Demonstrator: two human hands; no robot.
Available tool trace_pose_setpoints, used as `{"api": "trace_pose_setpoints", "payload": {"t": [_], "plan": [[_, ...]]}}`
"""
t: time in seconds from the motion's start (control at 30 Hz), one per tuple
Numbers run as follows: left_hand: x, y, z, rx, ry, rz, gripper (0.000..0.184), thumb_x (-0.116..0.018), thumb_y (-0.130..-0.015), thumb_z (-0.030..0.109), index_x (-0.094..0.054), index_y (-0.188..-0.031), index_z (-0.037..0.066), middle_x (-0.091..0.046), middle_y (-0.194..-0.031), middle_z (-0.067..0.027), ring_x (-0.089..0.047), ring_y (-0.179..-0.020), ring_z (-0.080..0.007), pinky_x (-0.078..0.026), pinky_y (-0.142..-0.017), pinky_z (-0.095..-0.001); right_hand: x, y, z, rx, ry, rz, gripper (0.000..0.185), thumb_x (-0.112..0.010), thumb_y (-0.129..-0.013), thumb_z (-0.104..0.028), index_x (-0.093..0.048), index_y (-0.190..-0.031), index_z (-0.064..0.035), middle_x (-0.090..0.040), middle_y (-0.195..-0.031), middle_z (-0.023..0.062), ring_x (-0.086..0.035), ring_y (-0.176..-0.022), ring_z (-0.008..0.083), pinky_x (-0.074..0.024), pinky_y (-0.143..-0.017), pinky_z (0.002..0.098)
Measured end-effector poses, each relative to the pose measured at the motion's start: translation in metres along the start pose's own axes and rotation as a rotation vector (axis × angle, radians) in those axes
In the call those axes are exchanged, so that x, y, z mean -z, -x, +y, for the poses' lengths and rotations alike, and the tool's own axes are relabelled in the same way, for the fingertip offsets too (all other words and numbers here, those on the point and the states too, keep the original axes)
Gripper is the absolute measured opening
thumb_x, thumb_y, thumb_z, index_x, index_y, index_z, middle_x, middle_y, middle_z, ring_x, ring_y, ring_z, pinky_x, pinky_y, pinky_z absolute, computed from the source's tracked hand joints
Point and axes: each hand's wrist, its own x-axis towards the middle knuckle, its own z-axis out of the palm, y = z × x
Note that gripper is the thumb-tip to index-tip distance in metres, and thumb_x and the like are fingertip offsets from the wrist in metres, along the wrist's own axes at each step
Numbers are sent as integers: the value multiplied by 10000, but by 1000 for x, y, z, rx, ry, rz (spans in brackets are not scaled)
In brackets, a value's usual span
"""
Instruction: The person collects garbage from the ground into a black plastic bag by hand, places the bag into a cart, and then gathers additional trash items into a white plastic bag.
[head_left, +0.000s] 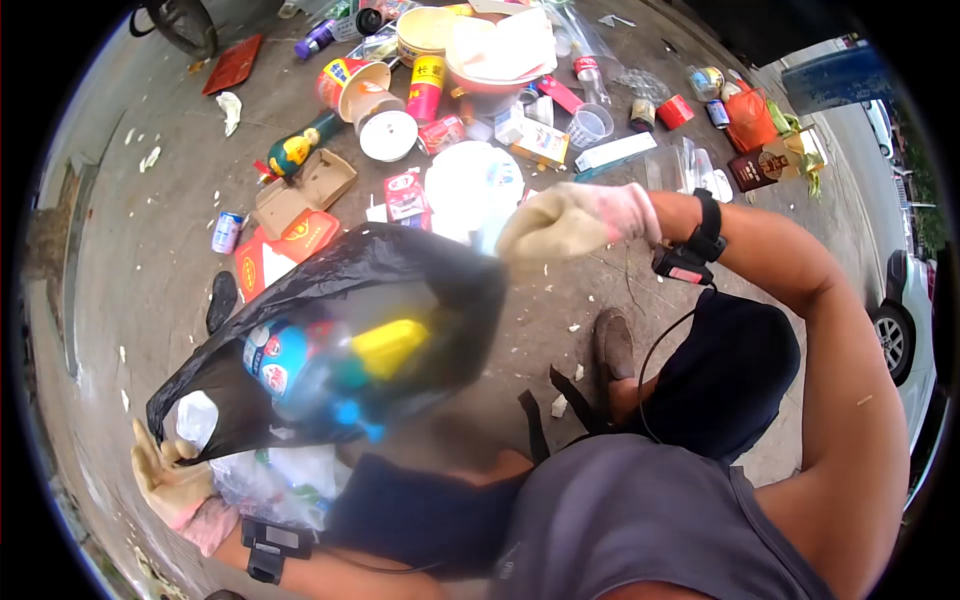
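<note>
A black plastic bag is stretched wide between my two gloved hands. My right hand is closed at its upper right edge, in a pale glove with a pink cuff. At the lower left, my left hand, gloved alike, grips the opposite rim. Inside the bag's mouth lie a bottle with a blue label, a blurred yellow item, a bright blue piece and a crumpled white scrap. Beneath the bag, near my left wrist, is a clear plastic bag with items I cannot make out.
Litter covers the ground ahead: a white round lid, a cardboard box, paper tubs, a cola bottle, cans and cartons. A red dustpan-like piece lies far left. A white car stands at right.
</note>
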Motion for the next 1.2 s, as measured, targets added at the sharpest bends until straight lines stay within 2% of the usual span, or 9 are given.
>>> {"api": "trace_pose_setpoints", "payload": {"t": [0.13, 0.27, 0.47, 0.57, 0.7, 0.87, 1.03, 1.13, 1.2], "plan": [[16, 19, 13, -183, -303, 194, 349, -505, -1042, 127, -528, -1385, 181, -451, -1625, -21, -476, -767, -156, -476, -705, -255, 59, 20, 67, -174, 287, 210, 303, -636, -941, -145, -701, -1204, -9, -752, -1126, 105, -706, -963, 183, -561, -838, 331], [0, 28, 34, 59, -63, 532, 490, -417, -1067, 309, -551, -1496, 113, -589, -1461, 8, -481, -817, -133, -450, -772, -256, 35, -20, 69, -144, 865, 11, 320, -575, -927, -68, -692, -1223, -103, -686, -1205, 85, -659, -1117, 223, -530, -940, 395], [12, 36, 30, -14, -100, 490, 448, -447, -1080, 291, -527, -1475, 96, -525, -1558, 6, -504, -800, -127, -453, -764, -245, -61, -158, 120, 592, 1282, 259, 344, -625, -915, -170, -675, -1256, -163, -631, -1288, 84, -588, -1242, 260, -506, -987, 458], [-14, 50, 46, 77, 27, 474, 447, -449, -1084, 316, -535, -1459, 91, -537, -1548, 3, -486, -777, -121, -458, -722, -258, -94, -183, 117, 408, 1349, 197, 335, -633, -911, -176, -682, -1242, -154, -668, -1198, 68, -604, -1217, 262, -508, -980, 450], [12, 33, 32, 14, -88, 248, 424, -502, -1052, 370, -560, -1373, 100, -539, -1548, -44, -515, -716, -130, -463, -615, -295, -91, -197, 140, 378, 1344, 171, 275, -671, -902, -217, -685, -1163, -133, -701, -1029, 132, -705, -973, 330, -559, -843, 443], [-46, 48, 50, 140, 14, 311, 475, -526, -1028, 404, -603, -1354, 67, -628, -1429, -20, -467, -647, -114, -415, -586, -274, -61, -143, 36, -94, 502, 426, 404, -657, -931, -386, -662, -1185, -71, -730, -1082, 189, -731, -1049, 310, -554, -917, 424], [-44, 48, 49, 123, -7, 219, 468, -545, -1021, 402, -618, -1325, 53, -646, -1390, -27, -473, -662, -120, -426, -605, -296, -102, -143, -34, 744, 440, 707, 563, -708, -904, -397, -616, -1344, -57, -739, -1123, 180, -738, -985, 340, -574, -874, 419], [-50, 51, 49, 54, -33, 285, 457, -519, -1034, 393, -652, -1328, 69, -659, -1297, -49, -461, -681, -123, -415, -627, -292, -128, -148, -81, 901, 635, 517, 652, -682, -916, -447, -554, -1401, -30, -719, -1159, 188, -715, -992, 371, -564, -878, 445], [-20, 36, 41, 53, -12, 309, 427, -519, -1041, 389, -662, -1298, 80, -577, -1505, -94, -463, -690, -142, -408, -619, -298, -102, -150, -81, 824, 756, 506, 626, -653, -931, -460, -565, -1386, -39, -707, -1190, 187, -699, -1027, 375, -554, -900, 451]]}}
